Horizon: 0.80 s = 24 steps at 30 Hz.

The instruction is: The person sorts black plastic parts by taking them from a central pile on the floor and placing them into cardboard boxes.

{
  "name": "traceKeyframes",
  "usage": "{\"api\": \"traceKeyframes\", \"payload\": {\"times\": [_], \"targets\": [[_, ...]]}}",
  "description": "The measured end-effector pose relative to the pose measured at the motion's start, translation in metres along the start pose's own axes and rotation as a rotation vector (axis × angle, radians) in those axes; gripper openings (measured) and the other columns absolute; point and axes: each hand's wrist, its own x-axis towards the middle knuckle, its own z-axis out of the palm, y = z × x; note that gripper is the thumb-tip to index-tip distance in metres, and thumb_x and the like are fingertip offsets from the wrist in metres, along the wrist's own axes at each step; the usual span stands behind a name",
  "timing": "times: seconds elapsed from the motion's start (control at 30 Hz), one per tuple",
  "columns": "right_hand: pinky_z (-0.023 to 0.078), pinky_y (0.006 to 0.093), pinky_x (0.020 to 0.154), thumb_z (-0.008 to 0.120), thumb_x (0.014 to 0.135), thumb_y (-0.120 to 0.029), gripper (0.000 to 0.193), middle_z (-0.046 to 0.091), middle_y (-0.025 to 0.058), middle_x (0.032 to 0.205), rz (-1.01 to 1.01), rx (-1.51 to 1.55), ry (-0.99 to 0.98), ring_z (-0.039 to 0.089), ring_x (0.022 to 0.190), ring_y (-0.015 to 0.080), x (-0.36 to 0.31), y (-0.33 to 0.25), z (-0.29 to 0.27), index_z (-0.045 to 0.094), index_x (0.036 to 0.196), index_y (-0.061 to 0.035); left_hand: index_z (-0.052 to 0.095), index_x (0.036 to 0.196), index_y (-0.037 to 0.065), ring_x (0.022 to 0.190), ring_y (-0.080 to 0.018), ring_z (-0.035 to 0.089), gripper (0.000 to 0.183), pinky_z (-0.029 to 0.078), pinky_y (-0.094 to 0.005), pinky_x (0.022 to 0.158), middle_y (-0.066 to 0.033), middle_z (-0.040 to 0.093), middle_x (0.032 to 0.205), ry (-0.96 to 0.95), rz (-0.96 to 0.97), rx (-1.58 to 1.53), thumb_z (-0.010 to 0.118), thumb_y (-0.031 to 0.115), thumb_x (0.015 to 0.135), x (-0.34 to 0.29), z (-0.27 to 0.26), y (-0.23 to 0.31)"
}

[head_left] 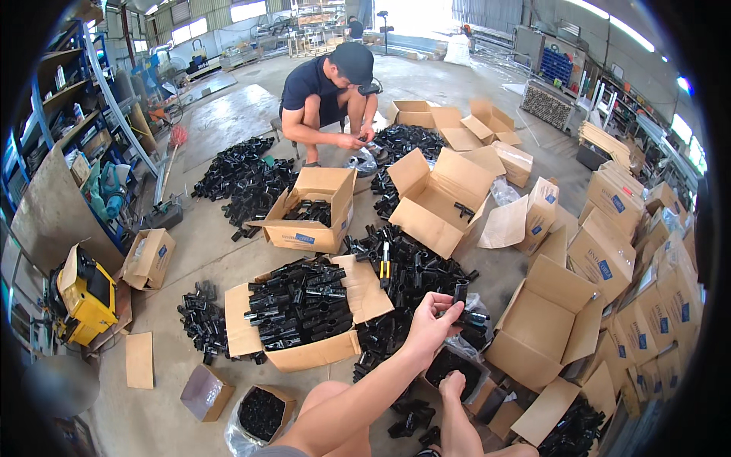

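My left hand (pixel 432 326) is raised and closed around a black plastic pipe fitting (pixel 461 291), its tubular end standing up past the fingers. Lower down, my right hand (pixel 452 383) dips into a small plastic-lined box (pixel 480 394) of little black parts (pixel 439 368). Its fingers look bunched together among the parts; what they grip, if anything, is too small to tell. Just beyond both hands lies a heap of black fittings (pixel 419 270), with a yellow-handled tool (pixel 386 266) on top. Clear plastic bagging (pixel 476 305) shows beside the left hand.
An open carton packed with fittings (pixel 301 305) stands left of my arm. At right is an open carton (pixel 537 331), with stacked closed cartons (pixel 647 320) farther out. Across the heaps a crouching person (pixel 327 99) handles a small part. A small box of black parts (pixel 263 415) sits near my knee.
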Motion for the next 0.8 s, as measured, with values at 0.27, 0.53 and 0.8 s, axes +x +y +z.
{"api": "traceKeyframes", "payload": {"times": [0.27, 0.53, 0.8], "targets": [[0.046, 0.032, 0.05, 0.056, 0.104, -0.017, 0.018, 0.062, 0.0081, 0.067, -0.238, 0.731, -0.009, 0.062, 0.054, 0.0151, 0.058, -0.107, -0.149, 0.063, 0.099, -0.0014, 0.053, 0.116, 0.008, 0.097, -0.0138, 0.062, 0.028, 0.06, -0.033, 0.078, -0.0043, 0.061, 0.108, -0.002, 0.104, -0.029, 0.073, 0.018, 0.098, 0.008, 0.001, -0.005], [0.054, 0.0249, 0.079, 0.066, 0.098, -0.002, 0.025, 0.072, 0.0052, 0.098, -0.558, 0.872, -0.035, 0.068, 0.088, 0.0111, -0.026, -0.193, -0.322, 0.069, 0.123, 0.0002, 0.054, 0.116, 0.011, 0.098, -0.0117, 0.063, 0.024, 0.058, -0.0333, 0.084, -0.0024, 0.062, 0.11, -0.061, 0.147, -0.024, 0.071, 0.016, 0.1, -0.002, 0.005, -0.006], [0.053, 0.0273, 0.088, 0.075, 0.088, 0.005, 0.02, 0.073, 0.0076, 0.105, -0.645, 0.702, 0.14, 0.068, 0.098, 0.0122, -0.077, -0.183, -0.319, 0.076, 0.108, 0.0005, 0.059, 0.111, 0.005, 0.109, -0.0147, 0.06, 0.027, 0.053, -0.0295, 0.091, -0.0059, 0.065, 0.113, -0.139, 0.313, 0.05, 0.077, 0.001, 0.091, -0.016, 0.031, -0.025]]}}
